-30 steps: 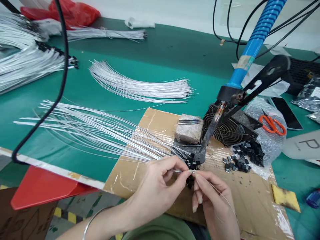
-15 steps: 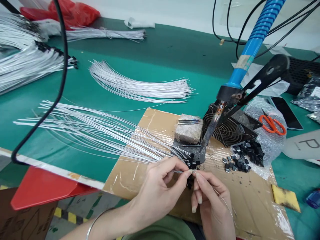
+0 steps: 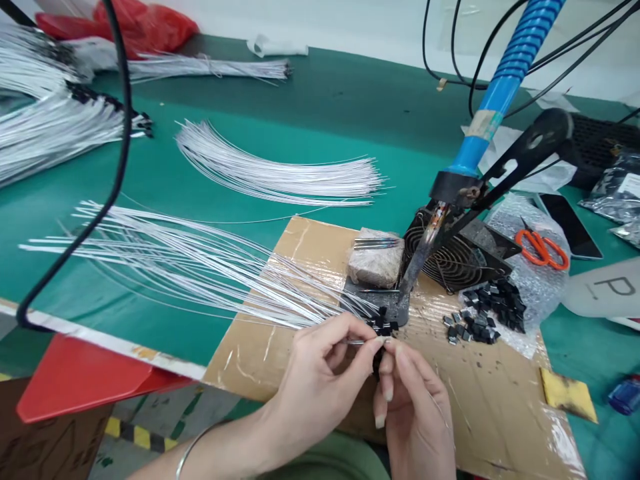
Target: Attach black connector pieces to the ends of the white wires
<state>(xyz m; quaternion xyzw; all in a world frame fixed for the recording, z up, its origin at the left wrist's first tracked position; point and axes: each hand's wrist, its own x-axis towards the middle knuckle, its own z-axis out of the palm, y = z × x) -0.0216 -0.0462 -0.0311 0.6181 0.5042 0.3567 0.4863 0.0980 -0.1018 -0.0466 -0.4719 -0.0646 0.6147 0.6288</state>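
Presumably for fine control, a slender rod-like piece (image 3: 355,342) is pinched by the left hand (image 3: 323,380) at lower centre; alongside, a thin wire (image 3: 440,410) is pinched by the right hand (image 3: 419,410).

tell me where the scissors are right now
In the head view, the orange-handled scissors lie at the right, on bubble wrap, between the phone and the black pieces.
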